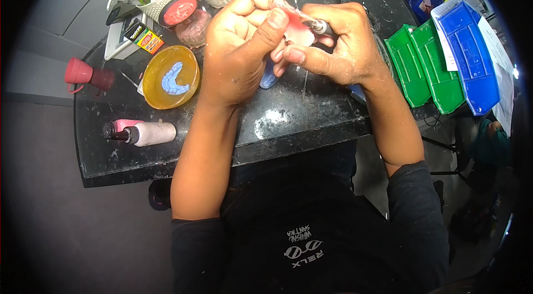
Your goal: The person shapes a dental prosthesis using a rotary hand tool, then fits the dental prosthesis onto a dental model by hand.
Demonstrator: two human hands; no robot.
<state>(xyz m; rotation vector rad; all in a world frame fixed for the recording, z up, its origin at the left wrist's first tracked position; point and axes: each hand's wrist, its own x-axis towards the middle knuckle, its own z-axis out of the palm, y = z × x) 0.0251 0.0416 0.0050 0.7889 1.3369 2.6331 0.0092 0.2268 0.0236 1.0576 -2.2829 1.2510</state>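
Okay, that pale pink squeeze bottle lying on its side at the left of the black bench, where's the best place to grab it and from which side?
Probably around the wide pale body of the squeeze bottle, coming down from above with fingers across its width. It lies flat on the black bench with its dark nozzle pointing left, beside a pink bottle that touches it at the far side. The body's right part is free; the nozzle end is narrow and crowded.

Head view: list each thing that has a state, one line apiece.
Pink plate: pinched in left hand.
Tool: gripped by right hand, tip on the plate.
Yellow bowl: upright, blue cast inside.
Pink bottle: lying down.
Pink cup: tipped sideways.
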